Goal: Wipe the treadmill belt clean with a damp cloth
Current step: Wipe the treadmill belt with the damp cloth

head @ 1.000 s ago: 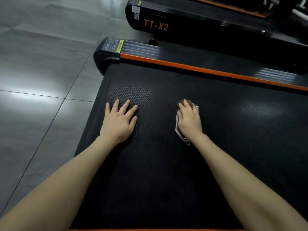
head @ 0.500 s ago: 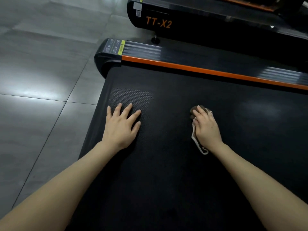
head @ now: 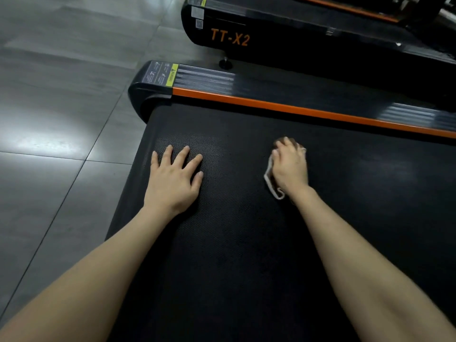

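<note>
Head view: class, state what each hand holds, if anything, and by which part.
The right hand grips the cloth from above, its bunched middle under the palm. The left hand rests flat on the belt, holding nothing.

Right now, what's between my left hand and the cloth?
Only bare black belt. The head view shows your left hand flat on it and the cloth apart, under your right hand.
</note>
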Action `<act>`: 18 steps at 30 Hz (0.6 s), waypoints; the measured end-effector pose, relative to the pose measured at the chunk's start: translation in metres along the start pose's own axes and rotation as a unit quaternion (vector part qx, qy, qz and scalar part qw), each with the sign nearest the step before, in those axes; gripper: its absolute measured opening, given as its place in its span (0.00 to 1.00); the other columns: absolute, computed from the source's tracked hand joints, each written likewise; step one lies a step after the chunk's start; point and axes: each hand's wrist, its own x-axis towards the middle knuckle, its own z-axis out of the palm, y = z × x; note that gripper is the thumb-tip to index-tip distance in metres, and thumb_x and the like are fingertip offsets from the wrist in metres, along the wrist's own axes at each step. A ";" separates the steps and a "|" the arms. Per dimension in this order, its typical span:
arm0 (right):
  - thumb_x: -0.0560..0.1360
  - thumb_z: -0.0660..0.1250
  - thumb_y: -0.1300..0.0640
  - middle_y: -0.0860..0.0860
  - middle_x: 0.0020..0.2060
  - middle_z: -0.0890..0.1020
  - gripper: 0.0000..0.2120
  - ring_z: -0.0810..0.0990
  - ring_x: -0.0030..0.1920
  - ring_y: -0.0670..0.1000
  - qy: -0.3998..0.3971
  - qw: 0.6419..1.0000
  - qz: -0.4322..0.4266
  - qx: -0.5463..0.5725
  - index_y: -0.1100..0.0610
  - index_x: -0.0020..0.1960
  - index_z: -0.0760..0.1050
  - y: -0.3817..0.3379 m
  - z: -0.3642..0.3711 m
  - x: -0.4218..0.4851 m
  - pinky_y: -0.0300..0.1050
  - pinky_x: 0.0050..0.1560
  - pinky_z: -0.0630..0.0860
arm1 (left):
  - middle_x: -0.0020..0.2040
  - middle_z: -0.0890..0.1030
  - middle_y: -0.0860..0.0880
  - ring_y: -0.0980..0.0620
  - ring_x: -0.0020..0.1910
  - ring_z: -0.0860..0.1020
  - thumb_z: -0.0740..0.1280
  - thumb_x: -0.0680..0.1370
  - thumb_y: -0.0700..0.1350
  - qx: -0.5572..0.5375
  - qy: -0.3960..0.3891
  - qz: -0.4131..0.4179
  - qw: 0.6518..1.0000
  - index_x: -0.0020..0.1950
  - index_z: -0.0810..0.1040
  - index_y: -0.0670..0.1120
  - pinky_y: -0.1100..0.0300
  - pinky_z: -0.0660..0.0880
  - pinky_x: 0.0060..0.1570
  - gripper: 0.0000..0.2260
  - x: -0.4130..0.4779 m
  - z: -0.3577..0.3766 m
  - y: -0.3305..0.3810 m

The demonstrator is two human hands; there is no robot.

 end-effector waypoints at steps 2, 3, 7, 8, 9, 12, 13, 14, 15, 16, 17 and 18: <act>0.80 0.52 0.50 0.58 0.71 0.66 0.22 0.61 0.71 0.61 -0.026 0.999 -0.032 0.010 0.60 0.68 0.70 -0.024 0.008 -0.004 0.58 0.72 0.53 | 0.75 0.63 0.48 0.40 0.74 0.55 0.41 0.76 0.61 0.000 0.004 0.003 1.000 0.73 0.64 0.56 0.40 0.47 0.72 0.29 0.000 0.001 0.000; 0.79 0.52 0.46 0.58 0.72 0.66 0.25 0.60 0.72 0.61 -0.041 0.996 -0.068 0.025 0.60 0.69 0.69 -0.035 0.009 -0.017 0.58 0.73 0.51 | 0.75 0.63 0.48 0.40 0.74 0.56 0.41 0.75 0.61 0.000 0.007 0.003 1.000 0.73 0.64 0.56 0.40 0.47 0.72 0.29 0.000 0.001 -0.001; 0.74 0.50 0.34 0.55 0.74 0.62 0.37 0.54 0.74 0.59 -0.094 0.967 -0.235 0.018 0.59 0.72 0.66 -0.054 -0.003 -0.082 0.54 0.75 0.47 | 0.74 0.64 0.47 0.39 0.74 0.57 0.41 0.75 0.62 -0.002 0.010 0.005 1.000 0.73 0.65 0.56 0.39 0.49 0.72 0.30 0.000 0.000 -0.001; 0.74 0.51 0.35 0.54 0.74 0.62 0.36 0.54 0.74 0.58 -0.104 0.961 -0.255 0.017 0.59 0.72 0.65 -0.051 -0.006 -0.087 0.53 0.74 0.47 | 0.74 0.64 0.47 0.39 0.74 0.58 0.41 0.75 0.61 -0.003 0.011 0.005 1.000 0.73 0.65 0.56 0.39 0.49 0.72 0.30 0.000 0.000 -0.001; 0.75 0.52 0.37 0.54 0.73 0.63 0.34 0.56 0.74 0.58 -0.108 0.957 -0.267 0.029 0.58 0.71 0.66 -0.047 -0.008 -0.086 0.52 0.74 0.48 | 0.74 0.65 0.47 0.39 0.74 0.58 0.42 0.75 0.61 -0.004 0.011 0.005 1.000 0.72 0.66 0.56 0.39 0.50 0.72 0.29 0.000 0.000 -0.001; 0.77 0.54 0.47 0.57 0.69 0.70 0.25 0.65 0.70 0.60 -0.086 0.949 -0.298 0.051 0.60 0.67 0.72 -0.031 -0.004 -0.063 0.55 0.72 0.57 | 0.74 0.64 0.47 0.39 0.74 0.58 0.41 0.76 0.61 -0.003 0.010 0.004 1.000 0.73 0.65 0.56 0.40 0.49 0.72 0.29 0.000 0.000 -0.001; 0.78 0.55 0.49 0.58 0.68 0.71 0.23 0.67 0.70 0.60 -0.071 0.954 -0.286 0.050 0.61 0.66 0.73 -0.025 -0.001 -0.049 0.56 0.71 0.58 | 0.74 0.64 0.47 0.40 0.74 0.57 0.41 0.76 0.61 -0.002 0.010 0.004 1.000 0.73 0.65 0.56 0.40 0.49 0.72 0.29 0.000 0.000 -0.001; 0.78 0.56 0.50 0.58 0.68 0.70 0.22 0.67 0.69 0.61 -0.059 0.965 -0.250 0.054 0.61 0.66 0.72 -0.019 0.003 -0.032 0.54 0.71 0.57 | 0.74 0.65 0.47 0.40 0.74 0.58 0.41 0.76 0.61 -0.001 0.011 0.004 1.000 0.73 0.66 0.56 0.40 0.49 0.72 0.29 0.000 0.000 -0.001; 0.79 0.57 0.52 0.58 0.69 0.69 0.21 0.66 0.70 0.60 -0.045 0.977 -0.198 0.058 0.61 0.67 0.72 -0.016 0.004 -0.014 0.52 0.71 0.55 | 0.74 0.65 0.47 0.39 0.74 0.58 0.41 0.76 0.61 -0.002 0.011 0.003 1.000 0.72 0.66 0.56 0.40 0.50 0.72 0.29 0.000 0.000 -0.001; 0.80 0.57 0.53 0.58 0.70 0.68 0.20 0.64 0.71 0.59 -0.035 0.988 -0.143 0.056 0.60 0.68 0.71 -0.016 0.006 0.004 0.50 0.72 0.53 | 0.73 0.66 0.47 0.39 0.73 0.58 0.42 0.76 0.61 -0.002 0.012 0.002 1.000 0.72 0.67 0.56 0.39 0.50 0.72 0.29 0.000 0.001 0.000; 0.80 0.57 0.52 0.57 0.71 0.67 0.20 0.62 0.72 0.58 -0.024 0.994 -0.097 0.044 0.59 0.68 0.70 -0.018 0.009 0.019 0.51 0.73 0.51 | 0.73 0.66 0.47 0.39 0.73 0.59 0.42 0.76 0.61 -0.001 0.013 0.001 1.000 0.72 0.67 0.56 0.39 0.50 0.72 0.29 0.000 0.001 0.000; 0.80 0.56 0.50 0.56 0.72 0.66 0.21 0.61 0.72 0.58 -0.016 0.997 -0.069 0.025 0.58 0.69 0.69 -0.023 0.012 0.029 0.52 0.73 0.50 | 0.73 0.66 0.47 0.39 0.73 0.59 0.42 0.76 0.61 0.000 0.014 0.000 1.000 0.71 0.68 0.56 0.39 0.51 0.72 0.29 0.000 0.001 0.000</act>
